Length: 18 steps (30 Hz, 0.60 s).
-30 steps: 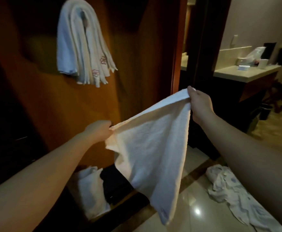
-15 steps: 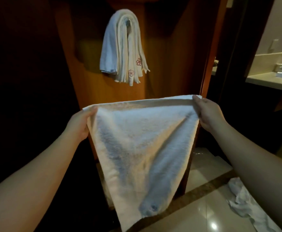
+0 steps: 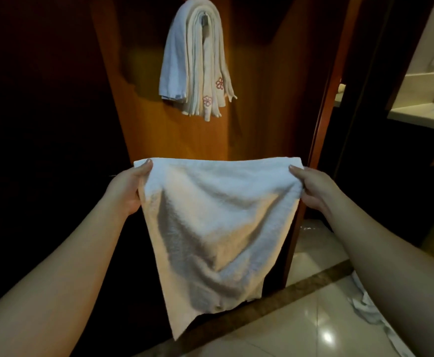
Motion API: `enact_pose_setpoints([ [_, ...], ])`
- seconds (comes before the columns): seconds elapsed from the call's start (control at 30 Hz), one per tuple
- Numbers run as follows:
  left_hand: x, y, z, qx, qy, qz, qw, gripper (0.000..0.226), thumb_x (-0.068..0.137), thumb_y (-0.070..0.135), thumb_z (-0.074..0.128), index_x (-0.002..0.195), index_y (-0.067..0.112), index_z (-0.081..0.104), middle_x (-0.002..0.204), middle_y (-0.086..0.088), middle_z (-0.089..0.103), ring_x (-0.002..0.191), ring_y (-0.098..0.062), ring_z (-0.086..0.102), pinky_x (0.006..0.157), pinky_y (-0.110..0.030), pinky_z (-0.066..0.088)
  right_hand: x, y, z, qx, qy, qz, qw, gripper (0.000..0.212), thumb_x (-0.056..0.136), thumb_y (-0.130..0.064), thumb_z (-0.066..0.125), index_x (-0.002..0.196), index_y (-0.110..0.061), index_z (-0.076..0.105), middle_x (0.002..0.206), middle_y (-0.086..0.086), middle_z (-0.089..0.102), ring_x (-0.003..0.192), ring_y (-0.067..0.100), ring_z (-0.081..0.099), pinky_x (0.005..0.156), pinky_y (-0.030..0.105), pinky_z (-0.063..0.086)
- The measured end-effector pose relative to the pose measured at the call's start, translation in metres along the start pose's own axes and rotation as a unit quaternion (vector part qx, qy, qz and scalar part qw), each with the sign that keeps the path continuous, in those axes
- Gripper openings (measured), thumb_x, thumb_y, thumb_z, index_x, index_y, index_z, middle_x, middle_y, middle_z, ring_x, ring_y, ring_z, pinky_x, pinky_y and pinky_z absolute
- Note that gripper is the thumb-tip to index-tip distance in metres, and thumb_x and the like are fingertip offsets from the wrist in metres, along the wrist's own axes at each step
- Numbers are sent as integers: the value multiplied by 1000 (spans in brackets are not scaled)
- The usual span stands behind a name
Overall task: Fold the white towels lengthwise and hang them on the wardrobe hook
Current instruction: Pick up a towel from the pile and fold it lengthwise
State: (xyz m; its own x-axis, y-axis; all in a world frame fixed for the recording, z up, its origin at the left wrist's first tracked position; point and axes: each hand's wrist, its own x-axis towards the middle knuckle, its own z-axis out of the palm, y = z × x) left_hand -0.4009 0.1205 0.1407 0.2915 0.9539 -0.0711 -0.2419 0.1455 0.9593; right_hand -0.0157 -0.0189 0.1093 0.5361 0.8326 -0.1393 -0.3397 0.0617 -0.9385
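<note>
Right, biggest thing in my view is the wooden wardrobe panel (image 3: pixel 257 119), orange-brown, filling the middle of the picture, with dark space to its left. Low on the right I see a glossy tiled floor (image 3: pixel 303 328) with a dark border strip running across it, and a crumpled pale cloth (image 3: pixel 365 307) lying on the tiles at the right edge, partly hidden behind my right forearm.

In front of the panel hangs the white towel (image 3: pixel 218 228) I'm holding, spread wide open by its two top corners, its top edge stretched level and the rest drooping down in soft folds to an uneven bottom edge. It is well below the hook and touches nothing else that I can make out.

Above it, a bundle of folded towels (image 3: pixel 197 60) is draped over the hook (image 3: pixel 205 20), both ends hanging down; two of them carry small pink flower embroidery near the bottom.

Now the hands. My left hand (image 3: pixel 127 189) pinches the towel's top left corner: thumb lying on the near side of the cloth, the other fingers curled behind it, out of sight. My right hand (image 3: pixel 313 188) grips the top right corner the same way, thumb on the front, fingers closed round the bunched edge.
</note>
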Motion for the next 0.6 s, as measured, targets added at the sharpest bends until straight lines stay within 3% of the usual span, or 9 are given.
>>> enact_pose_setpoints([
  [0.1, -7, -15, 11, 2, 21, -18, 1000, 21, 94, 29, 68, 95, 8, 72, 88, -8, 79, 77, -24, 77, 58, -32, 58, 1, 16, -3, -5, -5, 37, 999, 29, 96, -11, 65, 122, 2, 62, 108, 18, 75, 89, 26, 76, 66, 35, 62],
  [0.2, -15, -34, 23, -6, 60, -39, 997, 21, 95, 28, 67, 99, 7, 71, 91, -9, 79, 79, -24, 77, 57, -32, 58, -8, 32, -2, -35, 14, 34, 999, 38, 95, -29, 69, 125, -6, 65, 114, 12, 75, 101, 26, 74, 89, 42, 59],
  [0.27, -26, -48, 36, -55, 86, -42, 994, 19, 97, 25, 65, 97, 7, 70, 90, -10, 78, 76, -22, 76, 55, -31, 58, -22, 45, 1, -66, 47, 6, 997, 38, 90, -44, 72, 117, -18, 72, 109, 4, 77, 102, 23, 73, 94, 45, 56],
  [0.37, -47, -72, 60, -51, 115, -17, 992, 23, 99, 26, 62, 103, 6, 72, 96, -11, 78, 83, -24, 76, 68, -34, 61, -57, 66, 16, -125, 86, -40, 988, 38, 81, -63, 65, 97, -30, 77, 92, 1, 78, 91, 23, 75, 84, 46, 60],
  [0.47, -74, -93, 84, 9, 133, 12, 991, 24, 98, 33, 62, 108, 15, 74, 106, -6, 77, 96, -25, 74, 87, -42, 58, -92, 87, 33, -175, 89, -71, 978, 57, 81, -70, 54, 94, -17, 71, 93, 20, 70, 80, 29, 71, 75, 47, 55],
  [0.53, -93, -102, 98, 50, 132, 18, 990, 22, 98, 41, 59, 101, 25, 75, 104, 4, 76, 99, -19, 72, 88, -39, 57, -112, 96, 44, -188, 81, -88, 975, 49, 87, -66, 50, 91, -22, 71, 87, 13, 72, 79, 26, 72, 71, 45, 56],
  [0.6, -108, -110, 110, 71, 110, -1, 991, 21, 99, 43, 56, 93, 30, 70, 104, 4, 76, 96, -16, 71, 83, -34, 56, -127, 103, 57, -215, 72, -99, 969, 42, 94, -62, 47, 87, -29, 72, 83, -3, 74, 74, 10, 71, 63, 27, 56],
])
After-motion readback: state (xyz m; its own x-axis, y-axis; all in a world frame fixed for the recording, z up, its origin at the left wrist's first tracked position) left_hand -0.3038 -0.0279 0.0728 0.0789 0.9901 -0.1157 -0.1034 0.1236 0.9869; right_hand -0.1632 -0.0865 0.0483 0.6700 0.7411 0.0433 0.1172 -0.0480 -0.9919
